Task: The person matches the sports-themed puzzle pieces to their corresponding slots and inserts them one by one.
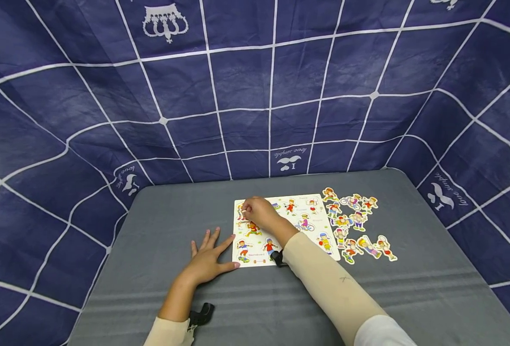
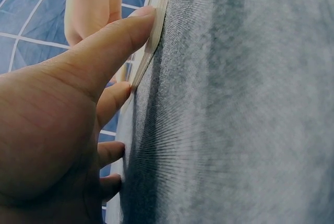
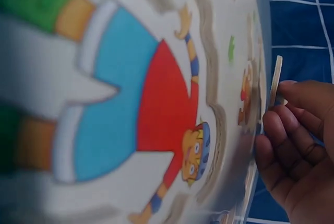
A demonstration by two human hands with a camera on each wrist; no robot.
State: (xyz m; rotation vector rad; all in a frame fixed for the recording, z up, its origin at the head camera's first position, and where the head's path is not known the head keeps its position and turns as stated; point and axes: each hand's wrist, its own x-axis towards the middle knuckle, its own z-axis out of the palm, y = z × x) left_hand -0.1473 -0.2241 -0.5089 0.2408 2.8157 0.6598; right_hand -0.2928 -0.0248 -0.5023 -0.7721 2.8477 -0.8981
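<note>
A white puzzle board printed with cartoon children at sports lies on the grey table. Over its upper left part, my right hand pinches a thin puzzle piece between thumb and fingers. That piece is tilted up edge-on in the right wrist view, so its picture is hidden. My left hand is spread flat on the table at the board's left side. Its thumb touches the board's edge, and the index fingertip lies right at that edge too. The right forearm covers part of the board's middle.
Several loose figure-shaped puzzle pieces lie in a cluster along the board's right side. A blue cloth with white lines hangs behind the grey table and at both sides.
</note>
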